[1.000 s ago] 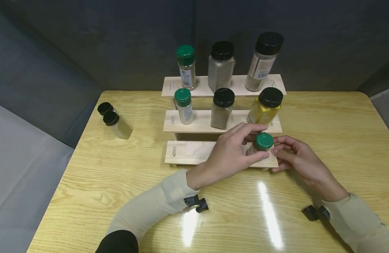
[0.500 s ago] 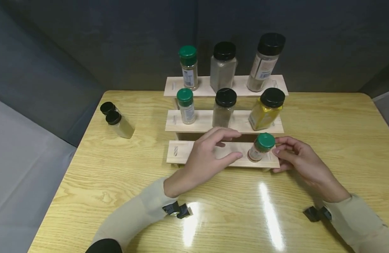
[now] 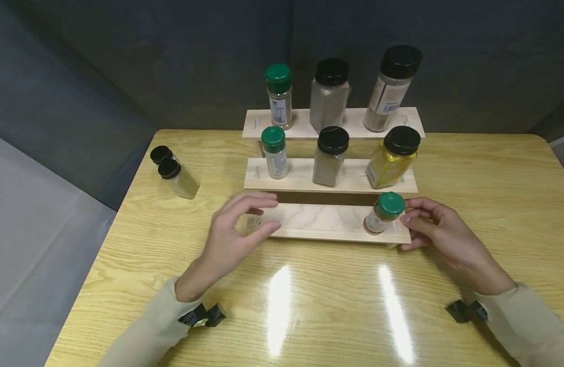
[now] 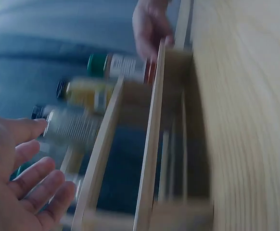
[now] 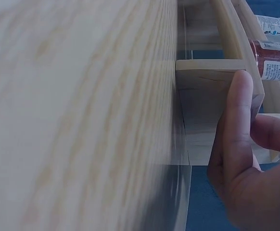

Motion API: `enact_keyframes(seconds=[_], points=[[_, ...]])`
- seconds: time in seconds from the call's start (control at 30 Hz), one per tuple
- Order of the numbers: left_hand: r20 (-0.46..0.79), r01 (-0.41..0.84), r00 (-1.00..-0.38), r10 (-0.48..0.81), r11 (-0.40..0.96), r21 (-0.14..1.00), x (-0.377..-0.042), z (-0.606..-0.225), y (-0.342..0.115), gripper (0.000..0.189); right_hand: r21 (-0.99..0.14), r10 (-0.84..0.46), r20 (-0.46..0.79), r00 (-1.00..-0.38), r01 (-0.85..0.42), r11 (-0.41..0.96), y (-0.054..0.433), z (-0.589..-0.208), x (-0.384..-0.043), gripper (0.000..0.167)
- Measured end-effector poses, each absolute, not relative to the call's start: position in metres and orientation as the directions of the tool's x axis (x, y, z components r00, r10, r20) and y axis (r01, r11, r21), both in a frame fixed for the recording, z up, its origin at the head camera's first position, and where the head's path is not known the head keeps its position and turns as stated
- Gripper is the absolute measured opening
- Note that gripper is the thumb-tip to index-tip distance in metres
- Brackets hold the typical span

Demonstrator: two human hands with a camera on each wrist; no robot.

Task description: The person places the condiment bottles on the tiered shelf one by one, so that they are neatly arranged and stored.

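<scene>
A three-tier wooden spice rack [image 3: 318,221] stands on the table. On the right end of its lowest shelf is a small green-capped spice jar [image 3: 377,220], upright, with reddish contents in the right wrist view. My right hand [image 3: 447,232] grips the rack's right end beside this jar, with fingers [image 5: 238,108] against the end panel. My left hand [image 3: 231,232] hovers by the left end of the lowest shelf, fingers and thumb spread apart, holding nothing. In the left wrist view the left hand [image 4: 19,178] is beside the shelves.
Three jars, one of them a yellow jar [image 3: 388,165], stand on the middle shelf. The top shelf carries three more, including a tall black-capped jar [image 3: 387,97]. Two black-capped jars [image 3: 183,182] stand together at the table's left. A dark curtain [image 3: 208,61] hangs behind.
My left hand has let go of the green-capped spice jar and moved left along the lowest shelf. The jar stays standing there. My right hand keeps its place at the rack's end.
</scene>
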State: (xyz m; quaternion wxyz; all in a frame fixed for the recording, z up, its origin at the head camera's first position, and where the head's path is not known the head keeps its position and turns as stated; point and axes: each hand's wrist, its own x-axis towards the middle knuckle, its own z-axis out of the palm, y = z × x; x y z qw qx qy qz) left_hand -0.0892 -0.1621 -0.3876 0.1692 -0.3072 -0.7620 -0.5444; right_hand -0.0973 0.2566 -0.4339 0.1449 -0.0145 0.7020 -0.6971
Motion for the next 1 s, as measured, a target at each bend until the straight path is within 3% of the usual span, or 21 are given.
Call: enact_keyframes(seconds=[0.17,0.3,0.4,0.53,0.77,1.0], points=[[0.600,0.607,-0.789,0.128,0.314,0.730,-0.098,-0.387,-0.211,0.035,-0.986,-0.237,-0.165,-0.958,0.164,0.021,0.258,-0.434,-0.098,0.026],[0.652,0.569,-0.758,-0.033,0.456,0.684,-0.111,-0.386,-0.241,0.036,-0.986,-0.245,-0.164,-0.956,0.167,0.007,0.258,-0.435,-0.097,0.026],[0.668,0.488,-0.731,-0.136,0.581,0.652,-0.122,-0.387,-0.258,0.037,-0.986,-0.248,-0.164,-0.955,0.169,0.004,0.259,-0.435,-0.097,0.025],[0.638,0.362,-0.746,-0.193,0.687,0.630,-0.134,-0.394,-0.276,0.042,-0.985,-0.253,-0.169,-0.952,0.174,0.004,0.258,-0.435,-0.096,0.024],[0.539,0.238,-0.809,-0.235,0.707,0.666,-0.144,-0.408,-0.287,0.051,-0.984,-0.248,-0.179,-0.952,0.178,0.025,0.258,-0.436,-0.095,0.025],[0.521,0.190,-0.804,-0.286,0.707,0.682,-0.152,-0.411,-0.291,0.052,-0.984,-0.240,-0.177,-0.954,0.172,0.043,0.258,-0.434,-0.096,0.022]])
